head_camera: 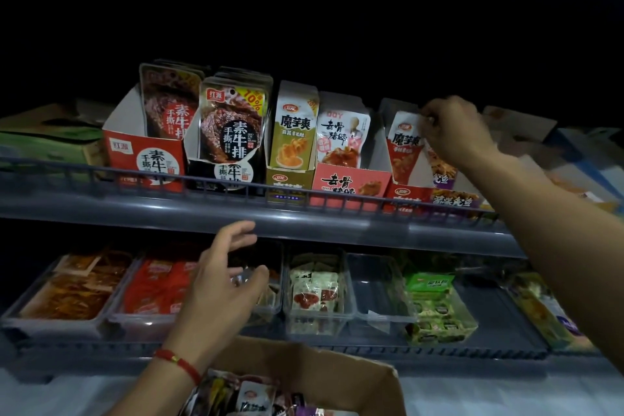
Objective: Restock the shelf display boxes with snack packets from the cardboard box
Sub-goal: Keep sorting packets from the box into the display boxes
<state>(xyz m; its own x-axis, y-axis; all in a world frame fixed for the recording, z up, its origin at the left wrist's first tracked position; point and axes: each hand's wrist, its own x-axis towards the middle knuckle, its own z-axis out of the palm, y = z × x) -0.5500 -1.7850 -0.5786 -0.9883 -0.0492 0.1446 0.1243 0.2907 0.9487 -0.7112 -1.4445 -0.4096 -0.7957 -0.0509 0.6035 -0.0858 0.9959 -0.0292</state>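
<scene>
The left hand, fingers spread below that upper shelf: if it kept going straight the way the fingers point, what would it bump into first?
Probably the grey front edge of the upper shelf; the left hand has its fingertips just under it. Depth is unclear, so it might slip beneath.

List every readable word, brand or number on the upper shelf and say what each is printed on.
"素牛排" on the red display box.
"红派", "10%", "素牛排" on the black packet.
"魔芋爽" on the green packet.
"去骨" on the pink box.
"魔芋爽" on the red packet pinched by the right hand.
Smaller print is too blurred.
</scene>
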